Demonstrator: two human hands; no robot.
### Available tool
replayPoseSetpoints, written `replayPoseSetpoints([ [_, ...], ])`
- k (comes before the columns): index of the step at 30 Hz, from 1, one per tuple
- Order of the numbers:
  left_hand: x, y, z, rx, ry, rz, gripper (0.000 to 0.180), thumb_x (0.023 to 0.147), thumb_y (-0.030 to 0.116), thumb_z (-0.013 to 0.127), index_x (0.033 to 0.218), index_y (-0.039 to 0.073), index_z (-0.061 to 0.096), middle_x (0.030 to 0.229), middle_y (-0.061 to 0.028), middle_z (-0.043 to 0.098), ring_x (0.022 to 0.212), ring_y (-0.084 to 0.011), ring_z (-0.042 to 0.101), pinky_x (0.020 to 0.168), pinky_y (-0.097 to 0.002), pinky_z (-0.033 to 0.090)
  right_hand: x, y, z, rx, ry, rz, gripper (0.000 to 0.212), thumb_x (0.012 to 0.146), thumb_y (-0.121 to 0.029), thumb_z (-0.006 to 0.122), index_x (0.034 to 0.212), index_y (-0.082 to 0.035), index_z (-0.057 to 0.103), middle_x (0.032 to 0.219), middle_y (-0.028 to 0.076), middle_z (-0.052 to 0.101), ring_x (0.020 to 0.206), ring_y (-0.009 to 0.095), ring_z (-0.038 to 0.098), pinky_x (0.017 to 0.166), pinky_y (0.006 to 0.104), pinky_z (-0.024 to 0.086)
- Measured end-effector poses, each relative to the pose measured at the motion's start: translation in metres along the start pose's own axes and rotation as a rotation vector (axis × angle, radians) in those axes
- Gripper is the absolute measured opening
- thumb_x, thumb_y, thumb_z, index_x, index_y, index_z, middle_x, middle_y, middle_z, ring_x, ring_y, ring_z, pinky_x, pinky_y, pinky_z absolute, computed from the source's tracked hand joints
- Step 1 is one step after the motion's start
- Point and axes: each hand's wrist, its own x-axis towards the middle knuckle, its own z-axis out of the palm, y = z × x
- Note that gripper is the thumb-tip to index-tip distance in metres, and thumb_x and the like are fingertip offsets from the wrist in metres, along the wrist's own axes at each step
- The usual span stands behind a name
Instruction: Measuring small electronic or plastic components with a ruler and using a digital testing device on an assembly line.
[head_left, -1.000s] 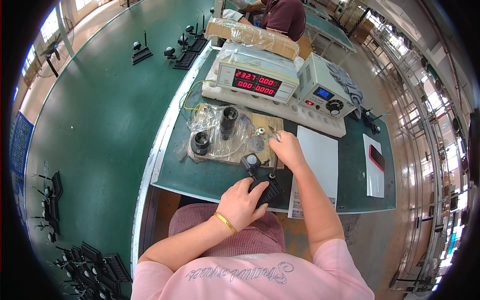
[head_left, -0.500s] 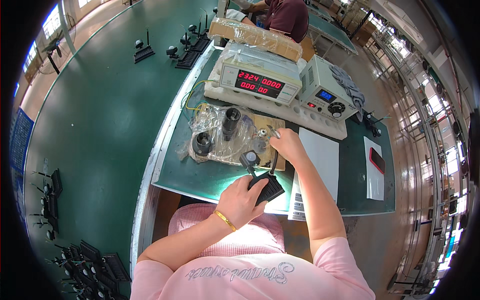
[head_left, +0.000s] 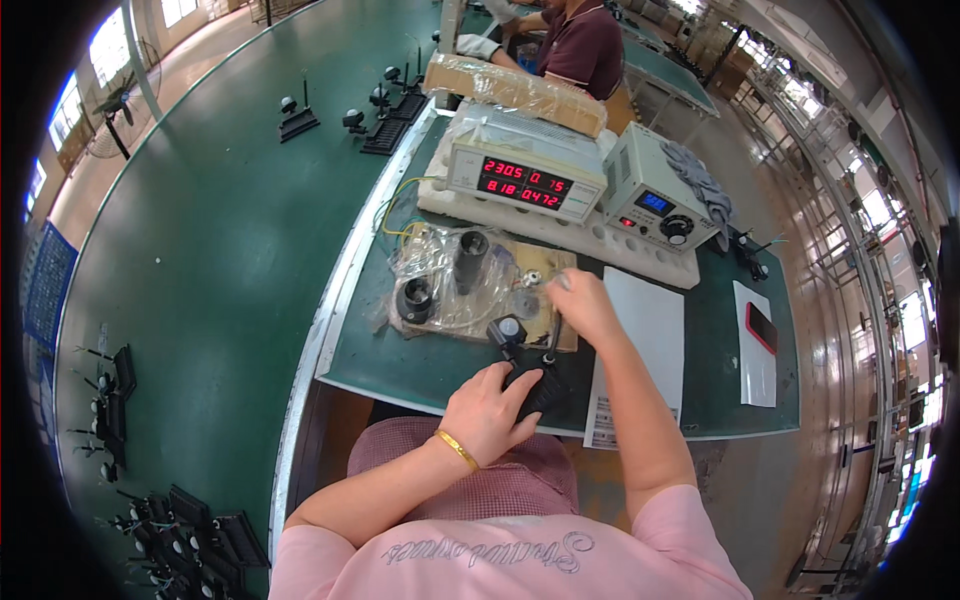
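Left hand [head_left: 490, 412], fingers curled over a black ribbed lamp housing [head_left: 540, 388]; right hand [head_left: 583, 306] apparently pinches a thin black stem [head_left: 550, 345], grip unclear.

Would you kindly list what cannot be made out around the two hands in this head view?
- Small black flat device: mostly covered by the left hand.
- Right hand fingers: what they pinch is hidden by the hand itself.
- Black cylindrical part: details blurred under the crumpled clear plastic bag.
- White paper sheet: print too small.
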Motion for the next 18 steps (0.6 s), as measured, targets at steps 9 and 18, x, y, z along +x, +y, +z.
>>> replayPoseSetpoints([
  [9, -0.046, -0.01, -0.077, 0.014, -0.013, 0.073, 0.058, 0.066, 0.019, 0.076, 0.121, 0.01, 0.059, 0.116, -0.0191, 0.053, 0.101, -0.0356, 0.057, 0.085, -0.0408, 0.05, -0.085, -0.034, -0.042, 1.532, -0.096, 0.224, 0.037, 0.094, -0.023, 0.06, 0.122, -0.001, 0.052, 0.064, -0.004, 0.043, 0.052, 0.004, 0.035, 0.043, 0.0188, 0.025],
  [18, -0.175, -0.167, -0.148, 0.463, 0.388, -0.491, 0.051, 0.081, 0.01, 0.064, 0.13, 0.006, 0.052, 0.122, -0.0196, 0.052, 0.114, -0.0358, 0.049, 0.099, -0.0419, 0.039, -0.139, 0.068, -0.086, 1.106, 0.266, 0.339, 0.023, 0.094, -0.025, 0.057, 0.1, -0.004, 0.052, 0.067, -0.001, 0.046, 0.052, 0.006, 0.042, 0.044, 0.0199, 0.03],
])
